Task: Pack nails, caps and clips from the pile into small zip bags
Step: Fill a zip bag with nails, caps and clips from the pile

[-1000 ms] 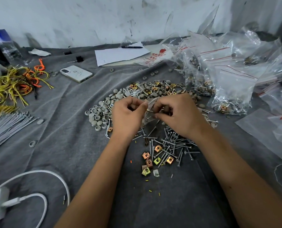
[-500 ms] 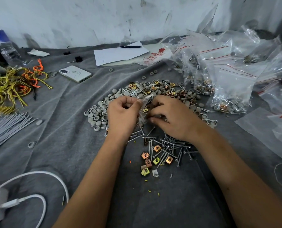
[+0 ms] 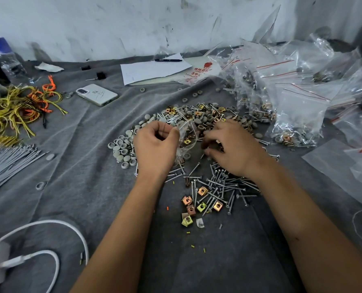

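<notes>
Head view: the pile point(image 3: 199, 117) of mixed hardware lies in the middle of a grey cloth point(image 3: 80, 166) and serves as the landmark here. At its near-left edge the left hand point(image 3: 154, 148) has its fingers curled, thumb and fingertips pinching the top of a small clear zip bag point(image 3: 186, 136); a yellow clip shows through the plastic. The bag hangs over the pile between the two hands. The right hand point(image 3: 237, 149) is at the pile's near-right edge, palm down, fingers bent down into the loose parts; whether they have hold of anything cannot be told. Grey caps point(image 3: 123, 146) spread along the pile's left side. Nails point(image 3: 220, 185) are scattered nearer the person than the pile, with brass and yellow square clips point(image 3: 193, 204) among them. Right of the pile lies a heap of filled zip bags point(image 3: 292, 106) with red seal lines. Beyond the pile lie a white sheet of paper point(image 3: 152, 69) with a black pen point(image 3: 168, 60) on it and a printed plastic bag point(image 3: 201, 72) with a red apple mark and red characters, of which only a "5" reads clearly. Left of the pile lies a white phone point(image 3: 97, 94), face down; farther left are yellow and orange cords point(image 3: 17, 108) and a bundle of grey cable ties point(image 3: 9, 163).
</notes>
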A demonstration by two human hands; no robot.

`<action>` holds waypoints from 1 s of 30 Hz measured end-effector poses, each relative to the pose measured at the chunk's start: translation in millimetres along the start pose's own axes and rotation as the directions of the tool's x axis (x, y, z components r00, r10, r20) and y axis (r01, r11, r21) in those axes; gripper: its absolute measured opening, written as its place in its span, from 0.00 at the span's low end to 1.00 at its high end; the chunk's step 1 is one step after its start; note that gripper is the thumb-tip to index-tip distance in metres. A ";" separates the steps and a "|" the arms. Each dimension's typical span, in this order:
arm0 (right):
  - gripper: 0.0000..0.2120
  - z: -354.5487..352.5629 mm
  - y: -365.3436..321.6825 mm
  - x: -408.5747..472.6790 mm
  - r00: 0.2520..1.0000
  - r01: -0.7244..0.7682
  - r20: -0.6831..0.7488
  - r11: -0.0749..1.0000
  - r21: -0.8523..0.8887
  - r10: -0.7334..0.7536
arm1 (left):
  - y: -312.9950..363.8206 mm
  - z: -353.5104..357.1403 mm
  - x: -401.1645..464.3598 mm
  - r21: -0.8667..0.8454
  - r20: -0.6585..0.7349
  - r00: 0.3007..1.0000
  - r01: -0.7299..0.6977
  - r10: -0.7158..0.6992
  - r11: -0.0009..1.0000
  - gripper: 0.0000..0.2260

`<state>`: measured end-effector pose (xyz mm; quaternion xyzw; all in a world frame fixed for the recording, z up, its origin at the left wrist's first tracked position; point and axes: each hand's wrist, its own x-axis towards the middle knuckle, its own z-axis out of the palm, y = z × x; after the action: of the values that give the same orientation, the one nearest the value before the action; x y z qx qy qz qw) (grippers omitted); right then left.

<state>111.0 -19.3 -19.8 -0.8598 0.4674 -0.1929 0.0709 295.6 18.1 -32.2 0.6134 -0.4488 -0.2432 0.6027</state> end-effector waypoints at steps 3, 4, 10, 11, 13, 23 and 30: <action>0.11 -1.4 -2.4 -1.2 0.993 -0.023 0.112 0.999 -0.037 0.027 | 1.4 -0.9 1.6 -0.048 -0.006 0.999 0.042 -0.042 0.998 0.07; 0.09 -2.4 -3.7 -1.2 0.992 -0.022 0.128 0.999 -0.029 0.025 | 2.0 -1.5 2.3 -0.074 0.001 0.998 0.062 -0.062 0.995 0.07; 0.06 -6.5 -12.1 -0.4 0.953 -0.030 0.300 0.999 -0.036 0.040 | 2.8 -3.1 4.5 -0.137 0.016 0.991 0.134 -0.134 0.981 0.07; 0.06 -6.9 -13.3 -1.2 0.950 -0.022 0.312 0.999 -0.025 0.029 | 2.9 -3.0 4.4 -0.141 0.015 0.991 0.137 -0.136 0.981 0.07; 0.06 -6.8 -14.4 -1.8 0.963 0.005 0.270 1.000 0.012 -0.008 | 2.9 -2.8 4.1 -0.137 0.018 0.991 0.133 -0.131 0.982 0.07; 0.03 -5.0 -16.6 -0.5 0.964 0.174 -0.250 0.922 0.347 -0.088 | 3.9 5.6 -5.4 -0.012 0.146 0.989 -0.005 0.007 1.000 0.07; 0.15 -1.4 -16.3 -0.9 0.963 0.115 -0.268 0.911 0.396 -0.005 | -1.3 5.6 -0.5 -0.085 0.129 0.991 0.058 -0.047 0.995 0.08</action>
<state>122.6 -9.5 -13.8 -0.8069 0.3953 -0.4000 0.1806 291.0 15.4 -34.4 0.5811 -0.4586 -0.3171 0.5928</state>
